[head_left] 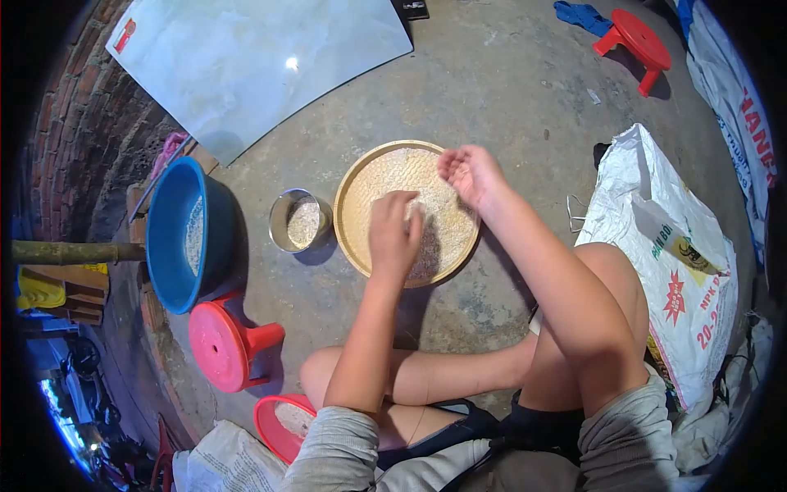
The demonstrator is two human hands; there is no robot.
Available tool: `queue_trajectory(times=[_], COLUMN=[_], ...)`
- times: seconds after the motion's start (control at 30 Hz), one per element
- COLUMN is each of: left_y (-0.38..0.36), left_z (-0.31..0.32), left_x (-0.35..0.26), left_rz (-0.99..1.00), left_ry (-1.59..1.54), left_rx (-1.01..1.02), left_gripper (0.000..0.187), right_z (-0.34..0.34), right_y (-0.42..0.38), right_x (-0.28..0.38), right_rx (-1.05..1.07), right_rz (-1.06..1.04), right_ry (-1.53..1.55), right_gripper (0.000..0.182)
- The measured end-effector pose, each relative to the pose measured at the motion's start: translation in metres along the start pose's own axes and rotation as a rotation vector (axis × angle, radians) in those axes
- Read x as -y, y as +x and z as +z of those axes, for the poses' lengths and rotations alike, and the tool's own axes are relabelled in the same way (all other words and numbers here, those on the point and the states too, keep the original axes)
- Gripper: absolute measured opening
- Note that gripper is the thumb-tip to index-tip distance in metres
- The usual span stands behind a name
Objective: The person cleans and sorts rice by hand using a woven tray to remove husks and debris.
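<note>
At the left, a blue basin (215,238) leans with its opening turned left, pale grainy material visible inside it. Just on its near side stands a red stool (217,348), and nearer still are a white sack (229,463) and a red basin (261,416) that also holds pale material. A large glossy sheet (262,66) covers the far left part of the concrete floor (508,74). To the right of the blue basin, a small round metal container (326,220) with pale grains in it sits on the floor, just beside a round woven tray (338,215).

The tray lies on the floor in the middle of the scene, in front of the seated person, with pale grains (447,217) spread across it. The left hand (395,234) is over the tray's middle, its fingers loosely bent and the thumb apart, with nothing visible in its grasp; whether it touches the grains cannot be told. The right hand (471,176) is raised by the tray's far right edge, unclenched, fingers slightly curled and a little blurred.

Farther right, a printed white sack (705,316) lies beside the person's bent leg. Beyond it, at the far right, are a blue cloth (580,16) and another red stool (642,39).
</note>
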State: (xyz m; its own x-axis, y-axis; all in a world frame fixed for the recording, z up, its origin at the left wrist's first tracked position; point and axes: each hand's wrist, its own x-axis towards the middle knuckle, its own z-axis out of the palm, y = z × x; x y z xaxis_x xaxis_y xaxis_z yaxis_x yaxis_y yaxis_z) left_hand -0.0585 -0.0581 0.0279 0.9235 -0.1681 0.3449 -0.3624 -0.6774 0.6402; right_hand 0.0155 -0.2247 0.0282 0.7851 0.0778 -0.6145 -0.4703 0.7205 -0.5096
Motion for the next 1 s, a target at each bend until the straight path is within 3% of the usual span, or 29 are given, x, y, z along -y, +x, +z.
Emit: queue_trajectory(times=[0.07,0.17,0.3,0.37,0.43,0.5,0.57,0.63,0.7,0.77,0.83,0.9,1.0], left_y=[-0.006,-0.017,-0.015,-0.012,-0.005,0.004,0.01,0.009,0.005,0.001,-0.001,-0.011,-0.026], left_z=[0.011,0.028,0.034,0.027,0.012,-0.004,-0.017,-0.018,-0.012,-0.006,-0.003,0.013,0.039], left_x=[-0.001,0.012,0.026,0.032,0.026,0.01,-0.005,-0.006,-0.002,0.0,0.002,-0.001,0.0], left_rz=[0.176,0.185,0.022,0.049,-0.127,-0.142,-0.056,0.042,0.161,0.129,0.078,0.188,0.29], left_ry=[0.075,-0.029,-0.153,-0.151,-0.265,-0.34,-0.46,-0.368,-0.234,-0.214,-0.158,-0.258,-0.195], left_rx=[0.102,0.253,0.262,0.201,0.113,0.028,0.007,0.079,-0.046,-0.044,-0.026,0.16,0.193], left_gripper=[0.026,0.028,0.012,0.008,0.011,0.014,0.015,0.017,0.02,0.021,0.022,0.023,0.025], right_z=[0.004,0.001,-0.004,-0.008,-0.011,-0.011,-0.009,-0.014,-0.021,-0.017,-0.026,-0.03,-0.026], right_y=[-0.004,-0.004,-0.014,-0.014,-0.015,-0.018,-0.022,-0.017,-0.007,-0.005,0.005,0.005,0.002], right_x=[0.009,0.004,-0.006,-0.009,-0.017,-0.027,-0.038,-0.048,-0.045,-0.036,-0.023,-0.012,-0.006], right_rx=[-0.176,-0.143,-0.122,-0.081,-0.053,-0.005,0.021,0.176,0.223,0.02,-0.048,-0.131,-0.138], right_rz=[-0.104,-0.085,-0.052,0.013,0.031,0.179,0.301,0.299,0.295,0.133,0.059,-0.079,-0.091], right_ry=[0.054,0.02,-0.118,-0.255,-0.324,-0.479,-0.422,-0.192,-0.117,0.01,0.021,-0.023,-0.018], right_gripper=[0.03,0.03,0.03,0.032,0.034,0.033,0.034,0.034,0.034,0.032,0.031,0.031,0.03])
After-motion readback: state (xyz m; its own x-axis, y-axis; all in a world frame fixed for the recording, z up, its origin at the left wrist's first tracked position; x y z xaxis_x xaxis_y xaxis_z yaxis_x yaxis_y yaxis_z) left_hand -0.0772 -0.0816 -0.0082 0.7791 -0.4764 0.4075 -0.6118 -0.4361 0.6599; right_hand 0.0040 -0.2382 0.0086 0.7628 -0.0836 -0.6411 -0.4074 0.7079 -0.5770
